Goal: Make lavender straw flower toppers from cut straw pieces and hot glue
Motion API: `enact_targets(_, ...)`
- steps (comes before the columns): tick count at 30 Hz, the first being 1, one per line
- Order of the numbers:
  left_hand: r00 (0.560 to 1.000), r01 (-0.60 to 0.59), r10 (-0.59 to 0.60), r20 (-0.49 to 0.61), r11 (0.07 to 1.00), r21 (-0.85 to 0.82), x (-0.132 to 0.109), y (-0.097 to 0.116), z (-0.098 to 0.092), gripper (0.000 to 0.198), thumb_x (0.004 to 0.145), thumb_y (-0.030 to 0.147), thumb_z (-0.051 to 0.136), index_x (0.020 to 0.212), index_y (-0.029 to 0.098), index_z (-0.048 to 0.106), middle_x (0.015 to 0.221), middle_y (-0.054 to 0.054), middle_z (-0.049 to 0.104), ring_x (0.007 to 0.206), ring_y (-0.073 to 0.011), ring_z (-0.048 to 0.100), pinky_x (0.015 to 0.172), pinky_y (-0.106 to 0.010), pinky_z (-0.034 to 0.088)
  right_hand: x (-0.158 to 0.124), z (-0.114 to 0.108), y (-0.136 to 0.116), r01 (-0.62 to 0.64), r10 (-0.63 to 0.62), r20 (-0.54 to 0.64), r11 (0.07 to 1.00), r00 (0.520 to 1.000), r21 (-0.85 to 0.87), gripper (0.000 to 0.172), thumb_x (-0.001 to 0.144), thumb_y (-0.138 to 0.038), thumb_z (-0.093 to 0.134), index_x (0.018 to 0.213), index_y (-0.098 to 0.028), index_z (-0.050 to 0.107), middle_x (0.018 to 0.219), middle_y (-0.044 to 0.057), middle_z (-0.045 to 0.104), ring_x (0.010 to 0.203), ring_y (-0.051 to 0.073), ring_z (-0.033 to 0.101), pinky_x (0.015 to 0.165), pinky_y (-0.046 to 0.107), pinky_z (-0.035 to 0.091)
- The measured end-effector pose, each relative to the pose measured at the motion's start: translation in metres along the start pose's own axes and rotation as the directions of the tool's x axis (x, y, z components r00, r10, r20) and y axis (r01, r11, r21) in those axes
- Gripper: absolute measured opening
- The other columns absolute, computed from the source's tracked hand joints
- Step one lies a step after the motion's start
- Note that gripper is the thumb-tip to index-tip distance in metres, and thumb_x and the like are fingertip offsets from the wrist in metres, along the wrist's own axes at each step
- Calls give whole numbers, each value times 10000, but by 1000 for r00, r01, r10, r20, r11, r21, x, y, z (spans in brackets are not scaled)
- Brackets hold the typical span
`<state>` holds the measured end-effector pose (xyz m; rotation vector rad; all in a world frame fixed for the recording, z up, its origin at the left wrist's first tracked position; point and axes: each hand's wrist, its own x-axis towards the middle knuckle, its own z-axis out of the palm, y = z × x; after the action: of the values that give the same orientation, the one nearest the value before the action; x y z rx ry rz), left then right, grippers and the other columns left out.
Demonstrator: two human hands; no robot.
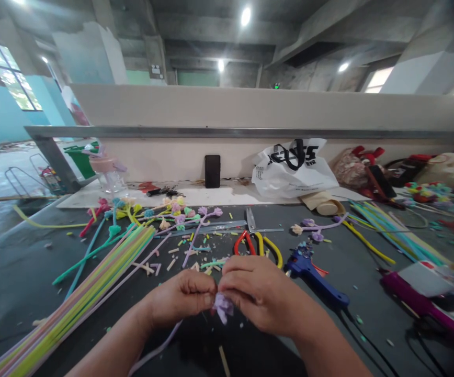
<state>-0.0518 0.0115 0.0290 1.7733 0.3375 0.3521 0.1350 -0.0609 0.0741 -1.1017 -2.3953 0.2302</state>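
Note:
My left hand (178, 297) and my right hand (261, 294) meet low in the middle, just above the dark tabletop. Between their fingertips is a small lavender pipe-cleaner flower (224, 308), partly covered by the fingers. My left thumb and index finger pinch its left side. The right fingers are bent and closed on its upper right. From under my left hand a lavender stem (160, 348) runs down to the bottom edge. Beyond the hands lies a cutting tool with red and yellow handles (268, 246), near short cut bits of pipe cleaner (172, 263).
A bundle of pipe cleaners (105, 283) stretches along the left, with finished flowers (178, 207) behind it. To the right lie a blue glue gun (317, 283) and a purple-and-white tool (419, 298) with cords. A phone (212, 172), bottle (109, 175) and plastic bag (290, 170) stand behind.

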Motion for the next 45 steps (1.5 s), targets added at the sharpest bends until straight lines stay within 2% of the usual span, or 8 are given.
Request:
enact_targets(5,999,-17,17,48,1000,-4,2,-8,-2,433,813,474,492,539,140,473,540,36,339,528,-91,299,499,-241,208,-1,7,-2,10,-9,17,995,1000,-96,106,821,-115,473,787,-174,554,774,29,572,731,149,498,645,271,381)
enact_targets(11,1000,-14,14,28,1000,-8,2,-6,-2,416,817,443,500,532,144,453,539,38,314,527,-89,273,497,-250,194,0,14,-3,-20,27,47,989,999,-148,90,787,-85,485,804,-162,530,792,47,585,762,169,508,673,290,403)
enact_targets(19,998,42,-50,-45,985,-169,0,-8,-2,367,794,417,543,554,150,469,509,48,299,490,-82,232,474,-256,153,-3,9,4,67,-71,-137,997,988,-31,197,827,-113,509,992,-201,571,957,34,607,870,138,555,715,251,421)
enact_targets(31,996,79,-85,-32,984,-157,0,-10,-1,395,763,477,558,556,145,505,495,45,309,485,-83,233,479,-264,148,-2,15,1,68,-77,-55,988,996,-139,156,770,-62,479,838,-181,553,796,17,577,711,144,508,615,272,374)
enact_targets(37,998,44,-51,-41,988,-149,0,-10,-1,392,757,473,559,561,133,545,511,39,324,504,-87,252,488,-256,171,-2,24,0,38,-54,-110,989,992,-145,113,796,-83,478,853,-166,529,822,44,597,815,178,535,727,305,419)
enact_targets(39,993,20,-35,-115,991,-130,1,-12,-1,372,771,449,548,566,138,533,534,37,344,511,-88,275,489,-243,197,-1,24,2,14,-27,-161,996,987,-83,121,824,-100,475,887,-181,539,849,41,604,824,169,547,728,289,436)
enact_targets(41,964,-19,12,-265,999,-27,2,-14,-1,340,798,392,523,562,147,513,559,31,368,528,-94,318,501,-232,238,0,23,5,-35,30,-275,999,961,-12,146,850,-112,464,942,-196,541,902,46,599,859,161,553,746,276,448)
enact_targets(45,814,-52,252,-524,929,367,4,-13,2,261,838,250,465,603,160,536,598,12,442,589,-118,412,569,-230,311,3,24,10,-122,136,-523,991,842,61,147,834,-89,466,904,-193,544,866,50,572,835,157,551,737,269,453)
